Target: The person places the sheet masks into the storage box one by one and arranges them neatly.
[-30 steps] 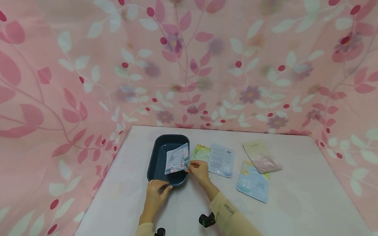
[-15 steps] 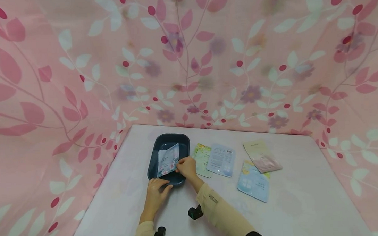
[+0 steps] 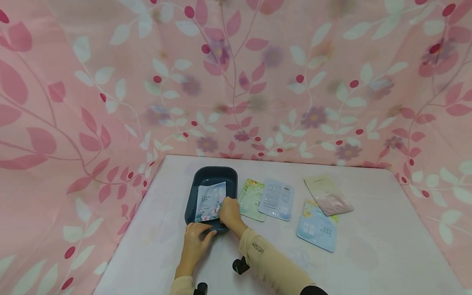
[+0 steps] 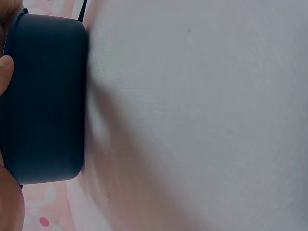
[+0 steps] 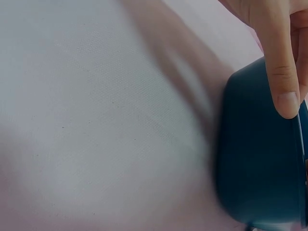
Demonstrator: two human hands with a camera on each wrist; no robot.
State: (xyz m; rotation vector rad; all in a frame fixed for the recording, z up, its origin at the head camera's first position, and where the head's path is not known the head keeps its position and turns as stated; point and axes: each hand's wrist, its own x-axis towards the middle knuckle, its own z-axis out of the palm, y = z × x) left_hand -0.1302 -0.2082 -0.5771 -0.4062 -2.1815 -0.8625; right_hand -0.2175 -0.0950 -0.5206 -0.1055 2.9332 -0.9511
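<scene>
A dark blue rectangular tray (image 3: 210, 176) stands on the white table at left of centre. Inside it lies a pale blue sheet mask packet (image 3: 210, 202) with a floral lower edge. My left hand (image 3: 193, 244) grips the tray's near left corner; in the left wrist view its thumb (image 4: 6, 72) lies against the outer wall. At the near right rim, my right hand (image 3: 231, 215) bends its fingers over the edge, beside the packet's lower right corner. Its thumb (image 5: 283, 82) is outside the wall in the right wrist view. Its other fingertips are hidden.
Right of the tray, a green packet (image 3: 250, 201) lies partly under a pale blue one (image 3: 277, 200). Further right, a beige and pink packet (image 3: 328, 195) overlaps a blue and yellow packet (image 3: 317, 229). A pink floral cloth (image 3: 233, 78) hangs behind the table.
My right hand has carried the packet left into the tray, where it now lies flatter. That hand has then shifted slightly onto the right rim. My left hand has stayed at the corner.
</scene>
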